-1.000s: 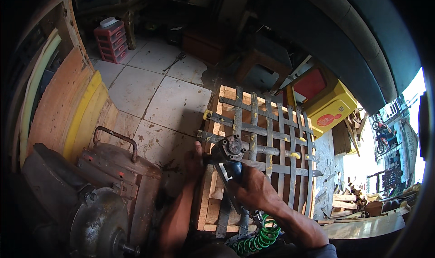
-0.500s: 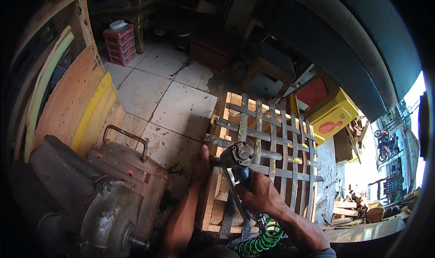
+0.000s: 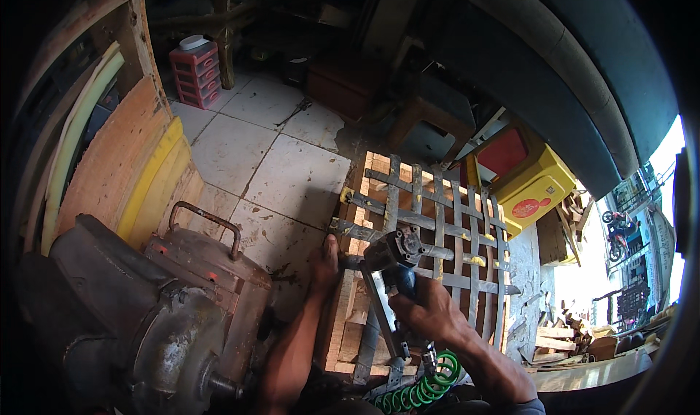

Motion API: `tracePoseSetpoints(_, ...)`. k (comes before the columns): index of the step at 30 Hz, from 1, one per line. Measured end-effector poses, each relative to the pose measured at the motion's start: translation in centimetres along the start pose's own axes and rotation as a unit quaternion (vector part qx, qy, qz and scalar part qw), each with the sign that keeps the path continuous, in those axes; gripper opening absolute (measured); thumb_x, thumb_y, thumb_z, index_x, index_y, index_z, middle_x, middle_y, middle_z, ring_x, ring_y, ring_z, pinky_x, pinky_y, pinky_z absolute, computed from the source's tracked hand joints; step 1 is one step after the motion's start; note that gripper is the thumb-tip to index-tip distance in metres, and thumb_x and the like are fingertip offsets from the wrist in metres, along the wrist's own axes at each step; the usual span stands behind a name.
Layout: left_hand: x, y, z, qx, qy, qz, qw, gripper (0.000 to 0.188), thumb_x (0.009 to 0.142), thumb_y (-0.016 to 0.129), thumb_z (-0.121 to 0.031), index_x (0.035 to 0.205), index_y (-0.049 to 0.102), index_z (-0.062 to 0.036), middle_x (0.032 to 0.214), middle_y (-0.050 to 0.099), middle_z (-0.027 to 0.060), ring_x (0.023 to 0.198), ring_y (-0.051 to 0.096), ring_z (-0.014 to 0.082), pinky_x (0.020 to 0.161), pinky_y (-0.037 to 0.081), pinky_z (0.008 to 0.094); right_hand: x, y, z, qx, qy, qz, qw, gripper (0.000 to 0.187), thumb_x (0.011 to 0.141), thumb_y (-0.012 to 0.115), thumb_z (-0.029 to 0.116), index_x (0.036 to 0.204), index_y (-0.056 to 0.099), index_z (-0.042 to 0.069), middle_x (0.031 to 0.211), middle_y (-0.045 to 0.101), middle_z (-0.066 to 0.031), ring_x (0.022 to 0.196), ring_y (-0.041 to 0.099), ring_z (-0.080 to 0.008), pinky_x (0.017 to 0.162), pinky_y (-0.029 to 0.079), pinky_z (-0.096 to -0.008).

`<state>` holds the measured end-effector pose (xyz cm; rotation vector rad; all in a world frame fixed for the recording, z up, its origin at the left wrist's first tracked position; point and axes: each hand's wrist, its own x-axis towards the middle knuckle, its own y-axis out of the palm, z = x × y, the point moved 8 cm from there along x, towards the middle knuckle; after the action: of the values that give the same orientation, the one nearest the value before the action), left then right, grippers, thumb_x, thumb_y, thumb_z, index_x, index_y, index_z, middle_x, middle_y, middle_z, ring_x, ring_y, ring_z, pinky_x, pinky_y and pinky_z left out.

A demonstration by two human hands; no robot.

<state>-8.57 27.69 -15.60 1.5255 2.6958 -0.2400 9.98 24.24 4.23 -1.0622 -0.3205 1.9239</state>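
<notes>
A wooden frame (image 3: 335, 335) covered with woven dark webbing straps (image 3: 445, 229) lies in front of me. My right hand (image 3: 430, 309) is wrapped round the handle of a pneumatic stapler (image 3: 394, 251), which is held over the frame's left part. A green coiled air hose (image 3: 430, 386) hangs from its rear end. At the frame's left edge, my left hand (image 3: 324, 265) is closed with the thumb pointing up, where the end of one strap runs to it. Its other fingers are mostly hidden. The stapler's nose tip against the strap is hard to make out.
A brown metal machine (image 3: 175, 327) with a bent handle stands close at left. Beyond it lean curved boards (image 3: 109, 160). A small red drawer unit (image 3: 195, 72) sits on the tiled floor. A yellow plastic stool (image 3: 536, 185) lies past the frame; wood scraps (image 3: 561, 338) are heaped at right.
My right hand and the stapler have shifted slightly to the right, and the stapler has tilted so more of its long underside shows. The left hand stays at the frame's edge.
</notes>
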Motion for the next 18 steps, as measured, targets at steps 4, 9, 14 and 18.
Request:
tracePoseSetpoints(4,1.7,1.3,4.3,0.018,0.149,-0.042,0.988,0.055,0.104,0.051,-0.045,0.079,0.063,0.0027,0.068,0.061,0.0128,0.064,0.055,0.0214,0.060,0.042,0.0400,-3.9,-4.1,-3.3,0.067,0.002,-0.096,0.993,0.030,0.089,0.062,0.020,0.104,0.061,-0.005,0.074,0.066,-0.0116,0.061,0.064,-0.0168,0.057,0.051,-0.0336)
tracePoseSetpoints(9,1.9,0.5,2.3,0.153,0.263,-0.070,0.950,0.036,0.105,0.046,-0.032,0.101,0.065,-0.0016,0.079,0.063,0.0161,0.067,0.059,0.0304,0.063,0.044,0.0437,-12.1,-9.5,-9.3,0.132,0.008,-0.199,0.971,0.029,0.086,0.069,0.022,0.098,0.065,-0.004,0.069,0.064,-0.0064,0.059,0.059,-0.0129,0.054,0.046,-0.0295)
tracePoseSetpoints(14,2.6,0.2,2.1,0.202,-0.030,0.075,0.976,0.041,0.107,0.040,-0.034,0.102,0.064,-0.0012,0.088,0.066,0.0185,0.082,0.063,0.0304,0.076,0.046,0.0430,-22.3,-9.0,-21.0,0.071,0.124,-0.231,0.962,0.042,0.084,0.073,0.026,0.113,0.066,-0.003,0.073,0.066,-0.0109,0.065,0.064,-0.0157,0.061,0.051,-0.0340)
tracePoseSetpoints(18,-2.0,-4.3,-4.5,0.198,0.192,-0.083,0.958,0.046,0.109,0.036,-0.037,0.123,0.060,-0.0003,0.117,0.062,0.0219,0.113,0.057,0.0335,0.098,0.044,0.0428,-28.1,-2.1,-31.1,0.185,0.167,-0.273,0.929,0.047,0.082,0.074,0.033,0.113,0.063,-0.001,0.071,0.063,-0.0061,0.060,0.060,-0.0177,0.058,0.047,-0.0309)
